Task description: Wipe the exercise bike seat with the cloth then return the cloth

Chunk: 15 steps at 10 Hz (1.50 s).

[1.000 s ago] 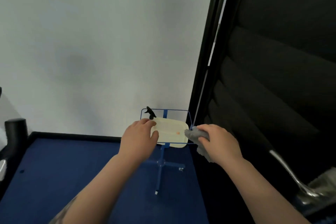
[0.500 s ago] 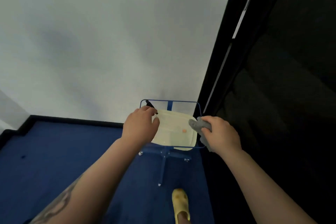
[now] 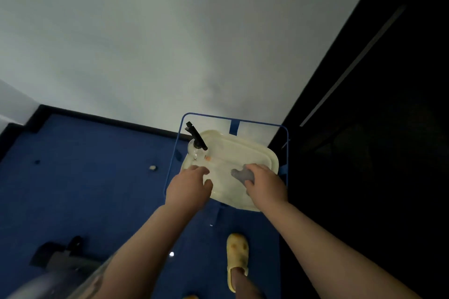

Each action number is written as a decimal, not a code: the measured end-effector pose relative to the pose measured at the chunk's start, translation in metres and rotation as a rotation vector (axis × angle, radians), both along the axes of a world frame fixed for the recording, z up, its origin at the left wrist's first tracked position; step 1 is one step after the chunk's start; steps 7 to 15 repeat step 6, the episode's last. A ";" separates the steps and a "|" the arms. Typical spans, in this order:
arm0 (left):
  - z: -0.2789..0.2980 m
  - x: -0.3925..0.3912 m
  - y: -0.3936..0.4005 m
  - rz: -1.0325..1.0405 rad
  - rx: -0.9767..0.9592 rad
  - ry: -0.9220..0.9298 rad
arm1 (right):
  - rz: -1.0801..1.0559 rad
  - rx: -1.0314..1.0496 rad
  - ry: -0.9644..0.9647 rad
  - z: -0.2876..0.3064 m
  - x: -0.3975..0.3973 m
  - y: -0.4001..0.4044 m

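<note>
Head view is looking down on a pale cream plastic tray (image 3: 264,155) that is sitting inside a thin blue wire frame stand (image 3: 287,143), close to a plain grey-white wall (image 3: 170,43). The right hand (image 3: 266,183) is reaching over the tray's right half and is gripping a small crumpled grey cloth (image 3: 241,174); the fingers are curling around the cloth, whose free end is sticking out to the left, over the tray floor. Whether the cloth is touching the tray cannot be told. The left hand (image 3: 188,189) is hovering over the tray's left near edge with fingers loosely spread and nothing in it; whether its fingertips are touching the rim is unclear. At the tray's far left corner a clear spray bottle with a black trigger head (image 3: 196,143) is standing, tilting slightly, just beyond the left hand. A small orange object (image 3: 208,158) is lying in the tray beside the bottle. Below, dark blue carpet (image 3: 85,189) is covering the floor, and a foot in a yellow slipper (image 3: 237,256) is standing near the stand's base. A dark panel (image 3: 376,128) is filling the right side.
</note>
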State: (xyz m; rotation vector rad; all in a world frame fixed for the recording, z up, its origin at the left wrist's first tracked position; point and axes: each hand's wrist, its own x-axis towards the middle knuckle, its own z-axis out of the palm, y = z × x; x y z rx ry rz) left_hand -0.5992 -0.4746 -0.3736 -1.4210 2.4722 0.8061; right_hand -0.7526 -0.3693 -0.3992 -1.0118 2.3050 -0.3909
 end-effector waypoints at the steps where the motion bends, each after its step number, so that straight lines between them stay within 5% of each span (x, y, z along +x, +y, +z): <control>1: -0.023 -0.002 -0.006 0.044 0.022 -0.010 | -0.023 -0.008 -0.033 -0.037 -0.005 -0.016; 4: -0.051 0.000 -0.014 0.106 0.076 -0.002 | 0.048 0.174 -0.166 -0.104 -0.006 -0.032; 15: -0.023 0.001 -0.020 0.095 0.034 0.039 | 0.033 0.150 -0.096 -0.069 -0.012 -0.031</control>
